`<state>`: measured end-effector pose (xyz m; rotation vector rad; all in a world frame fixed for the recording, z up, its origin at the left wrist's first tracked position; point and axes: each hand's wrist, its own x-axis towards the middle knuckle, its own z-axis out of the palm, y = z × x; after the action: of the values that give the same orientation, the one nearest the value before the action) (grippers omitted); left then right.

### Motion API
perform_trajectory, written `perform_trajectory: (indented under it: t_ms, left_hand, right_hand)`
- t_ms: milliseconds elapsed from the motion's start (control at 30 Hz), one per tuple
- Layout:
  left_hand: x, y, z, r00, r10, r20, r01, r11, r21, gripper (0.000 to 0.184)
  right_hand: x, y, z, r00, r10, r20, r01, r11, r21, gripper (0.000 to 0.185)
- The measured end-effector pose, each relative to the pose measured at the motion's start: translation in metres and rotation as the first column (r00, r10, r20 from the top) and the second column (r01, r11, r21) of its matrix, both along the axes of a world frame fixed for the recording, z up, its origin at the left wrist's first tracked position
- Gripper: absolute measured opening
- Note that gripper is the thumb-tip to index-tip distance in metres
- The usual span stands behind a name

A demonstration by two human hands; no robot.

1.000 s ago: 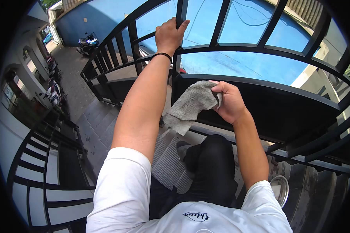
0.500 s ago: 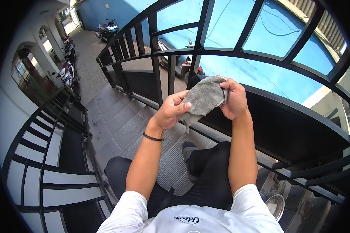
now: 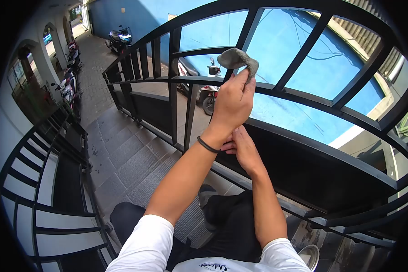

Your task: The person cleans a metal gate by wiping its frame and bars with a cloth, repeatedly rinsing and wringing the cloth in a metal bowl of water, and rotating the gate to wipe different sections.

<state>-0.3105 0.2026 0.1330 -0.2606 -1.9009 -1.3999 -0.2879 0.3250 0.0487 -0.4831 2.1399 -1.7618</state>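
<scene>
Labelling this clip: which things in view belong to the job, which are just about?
Likely in the job:
- grey cloth, in the left hand
- black metal railing by it
- metal bowl, perhaps

Just about:
- blue-and-white motorbike
- motorbike beyond the railing
- motorbikes along the left wall

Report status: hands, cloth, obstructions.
Left hand gripping grey cloth. Right hand just below left, partly hidden. Cloth up at black railing. No obstruction visible.

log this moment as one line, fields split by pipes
left hand: holding grey cloth at black metal railing | right hand: beside left wrist, grip unclear
</scene>
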Motion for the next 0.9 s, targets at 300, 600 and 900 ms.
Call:
perform_trajectory:
  t_ms: [300, 600, 900]
  left_hand:
    - [-0.037, -0.008, 0.002, 0.983, -0.186, -0.014, 0.151, 0.840, -0.521, 0.063]
    - [-0.025, -0.013, 0.004, 0.980, -0.143, -0.139, 0.040, 0.823, -0.566, 0.046]
    - [-0.012, -0.010, -0.018, 0.976, 0.143, -0.163, -0.204, 0.861, -0.466, 0.042]
  right_hand:
    - [0.001, 0.005, 0.007, 0.982, 0.187, -0.041, -0.179, 0.973, 0.143, 0.059]
    - [0.009, -0.002, 0.014, 0.963, 0.266, -0.048, -0.252, 0.947, 0.200, 0.052]
    - [0.012, 0.005, 0.007, 0.932, 0.352, -0.084, -0.286, 0.860, 0.423, 0.052]
